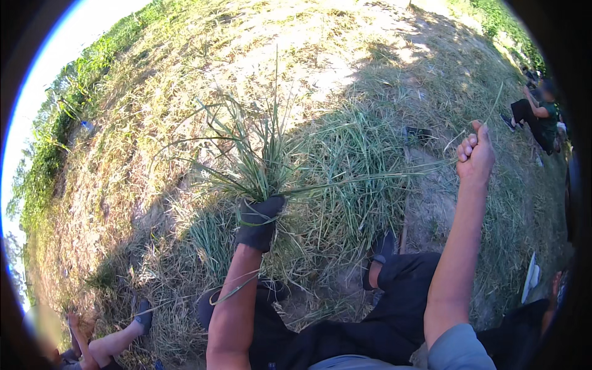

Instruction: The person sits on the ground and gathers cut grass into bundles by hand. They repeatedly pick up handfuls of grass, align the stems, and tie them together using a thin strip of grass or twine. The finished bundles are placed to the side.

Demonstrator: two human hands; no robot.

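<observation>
My left hand (262,222), in a dark glove, is closed around a bunch of long green grass (261,171) whose blades fan out above the fist. A few strands loop around the glove and the forearm. My bare right hand (476,150) is raised to the right, its fingers closed on long grass strands (370,178) that stretch across from the bunch. Beneath and between the hands lies a heap of cut green grass (356,152). Another clump of grass (213,243) lies left of my gloved hand.
My legs in dark trousers (342,333) are bent below. A dark object (417,133) lies beyond the heap. One person sits at the lower left (115,342), another at the upper right (543,113). A white object (530,277) is at the right. Dry straw covers much ground (138,138).
</observation>
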